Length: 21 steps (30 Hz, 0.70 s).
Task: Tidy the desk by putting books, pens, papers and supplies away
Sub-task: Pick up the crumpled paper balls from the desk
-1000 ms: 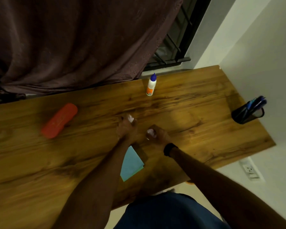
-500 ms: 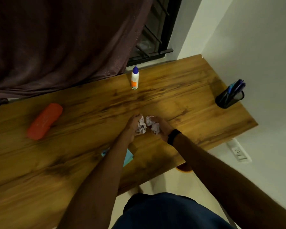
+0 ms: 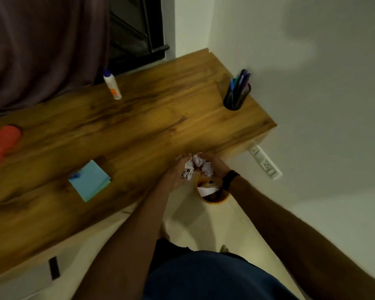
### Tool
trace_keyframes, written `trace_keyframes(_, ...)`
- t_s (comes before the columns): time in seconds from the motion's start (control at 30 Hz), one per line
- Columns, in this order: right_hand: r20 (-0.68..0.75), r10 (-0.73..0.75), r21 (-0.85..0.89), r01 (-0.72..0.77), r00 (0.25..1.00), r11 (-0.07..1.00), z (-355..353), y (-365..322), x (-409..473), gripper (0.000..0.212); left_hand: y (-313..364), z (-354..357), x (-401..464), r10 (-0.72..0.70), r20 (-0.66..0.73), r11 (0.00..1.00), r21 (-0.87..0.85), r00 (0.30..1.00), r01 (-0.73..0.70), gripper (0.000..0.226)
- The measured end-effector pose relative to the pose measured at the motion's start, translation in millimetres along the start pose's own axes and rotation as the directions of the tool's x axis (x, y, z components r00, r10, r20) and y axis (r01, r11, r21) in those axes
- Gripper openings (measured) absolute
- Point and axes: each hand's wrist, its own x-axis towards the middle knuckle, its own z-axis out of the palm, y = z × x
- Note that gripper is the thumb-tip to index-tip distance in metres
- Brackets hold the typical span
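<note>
While cupped, hands (image 3: 198,167) hold crumpled paper (image 3: 196,166).

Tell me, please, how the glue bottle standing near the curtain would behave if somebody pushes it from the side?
The glue bottle is tall and narrow and stands upright on a small base, so a push near its cap would probably tip it. Once down, its round body would likely roll on the smooth wooden desk. It looks like plastic, so probably light and not fragile.

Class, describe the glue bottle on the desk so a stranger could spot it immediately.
Start at the wooden desk and look along its far edge, below the dark curtain. There stands the glue bottle: small and white, with a blue cap and an orange label, the only bottle there.
</note>
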Motion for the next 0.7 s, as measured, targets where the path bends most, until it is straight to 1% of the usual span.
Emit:
trace_keyframes(0.03, -0.009, -0.003, 0.017, 0.003, 1.000, 1.000, -20, 7, -6, 0.030, -9, 19, 0, 0.001, 0.003, 1.000, 0.014, 1.000, -0.002, 0.059)
trace_keyframes(0.1, -0.030, 0.019, 0.028, -0.018, 0.999, 0.999, -60, 24, -16, 0.045, -14, 61, -16, 0.063, -0.040, 0.996, 0.062, 0.997, -0.061, 0.030)
trace_keyframes(0.13, -0.048, 0.024, 0.034, -0.023, 0.999, 0.999, -74, 28, -29, 0.046, -16, 80, -24, 0.077, -0.054, 0.994, 0.083, 0.996, -0.072, 0.022)
trace_keyframes(0.2, -0.065, 0.049, 0.073, -0.044, 0.997, 0.996, -102, 40, -50, 0.032, -25, 113, -35, 0.042, -0.042, 0.996, 0.078, 0.998, -0.038, 0.016)
trace_keyframes(0.27, -0.049, 0.061, 0.127, -0.054, 0.997, 0.990, -127, 51, -65, 0.029, -39, 138, -33, 0.017, -0.047, 1.000, -0.013, 0.999, -0.018, 0.013)
trace_keyframes(0.3, -0.044, 0.076, 0.160, -0.068, 0.996, 0.985, -137, 54, -70, 0.029, -45, 149, -31, -0.007, -0.043, 0.999, -0.049, 0.999, 0.005, 0.016)
trace_keyframes(0.33, -0.045, 0.081, 0.181, -0.071, 0.996, 0.981, -148, 59, -71, 0.029, -50, 159, -30, -0.052, -0.027, 0.995, -0.081, 0.998, 0.050, 0.025)
trace_keyframes(0.4, -0.088, 0.089, 0.193, -0.071, 0.992, 0.979, -165, 69, -67, 0.025, -55, 175, -29, -0.138, 0.027, 0.982, -0.129, 0.990, 0.140, 0.038)
trace_keyframes(0.5, -0.171, 0.156, 0.248, -0.110, 0.973, 0.962, -192, 92, -33, 0.017, -77, 189, 14, -0.195, 0.027, 0.973, -0.123, 0.980, 0.197, 0.054)
trace_keyframes(0.57, -0.230, 0.206, 0.272, -0.140, 0.951, 0.952, -213, 119, 11, 0.013, -104, 196, 64, -0.273, 0.030, 0.946, -0.171, 0.961, 0.274, 0.055)
trace_keyframes(0.63, -0.263, 0.258, 0.282, -0.182, 0.929, 0.942, -238, 157, 64, 0.023, -131, 202, 110, -0.336, 0.030, 0.915, -0.226, 0.941, 0.334, 0.052)
trace_keyframes(0.7, -0.266, 0.282, 0.310, -0.195, 0.922, 0.930, -263, 192, 118, 0.036, -162, 205, 160, -0.372, 0.015, 0.893, -0.269, 0.928, 0.362, 0.052)
